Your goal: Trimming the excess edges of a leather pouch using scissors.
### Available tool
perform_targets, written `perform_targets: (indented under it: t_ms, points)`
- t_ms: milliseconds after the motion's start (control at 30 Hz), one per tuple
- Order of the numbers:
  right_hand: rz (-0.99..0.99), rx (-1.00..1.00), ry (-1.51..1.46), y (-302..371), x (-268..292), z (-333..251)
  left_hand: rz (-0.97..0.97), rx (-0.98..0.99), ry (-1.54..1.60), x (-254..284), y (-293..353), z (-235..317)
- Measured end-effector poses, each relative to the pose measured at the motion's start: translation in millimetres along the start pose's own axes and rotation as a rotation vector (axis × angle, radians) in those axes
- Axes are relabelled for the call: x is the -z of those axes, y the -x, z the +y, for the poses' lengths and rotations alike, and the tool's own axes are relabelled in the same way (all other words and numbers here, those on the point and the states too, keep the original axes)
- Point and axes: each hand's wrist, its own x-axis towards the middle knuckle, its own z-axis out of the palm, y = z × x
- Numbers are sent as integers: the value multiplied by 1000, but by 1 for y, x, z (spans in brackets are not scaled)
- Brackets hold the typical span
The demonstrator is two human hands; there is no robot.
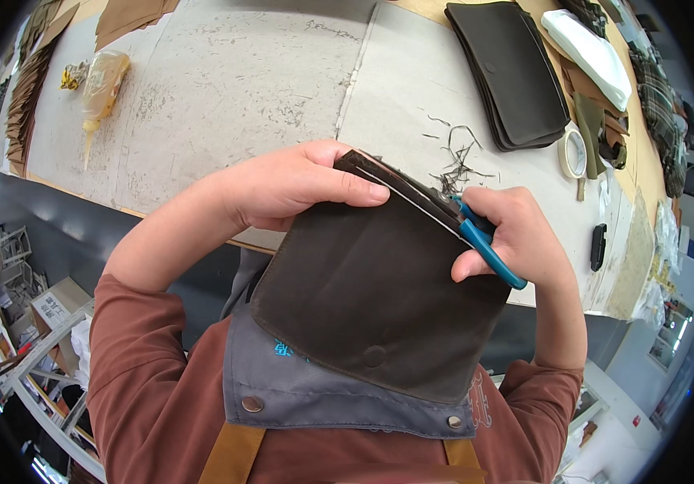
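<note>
A dark brown leather flap piece point(379, 298) hangs in front of my apron, with a round snap mark near its lower edge. My left hand point(314, 181) pinches its upper left edge, thumb on top and fingers behind. Along that upper edge runs a strip with a white line. My right hand point(516, 230) grips teal-handled scissors point(488, 252) at the edge's right end. The scissor blades are mostly hidden behind the leather. Thin dark trimmings point(461, 157) lie on the table just beyond my hands.
A stack of dark leather pieces point(508, 73) lies at the far right, near a white bottle point(589, 56), a tape roll point(573, 153) and a small black tool point(598, 247). At left are a glue bottle point(105, 89) and stacked brown pieces point(28, 113) on the worn table point(234, 89).
</note>
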Motion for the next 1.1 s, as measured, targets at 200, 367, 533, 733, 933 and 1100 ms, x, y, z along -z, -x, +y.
perform_targets:
  t_ms: [200,367,533,733,933,1100]
  points:
    - [-10,48,25,-5,0,-5,-22,19,-46,0,-3,-4]
    - [19,-36,-50,-3,-3,0,-38,6,-67,-2,-3,-7]
    - [96,-184,-372,6,1,10,-73,-23,43,6,5,-15]
    - [301,-234,-393,34,-6,33,17,-200,63,9,20,-16]
    - [494,-414,-210,65,-22,59,122,-249,-20,36,41,-25]
    - [688,-510,-2,76,-38,66,114,-298,10,51,54,-28]
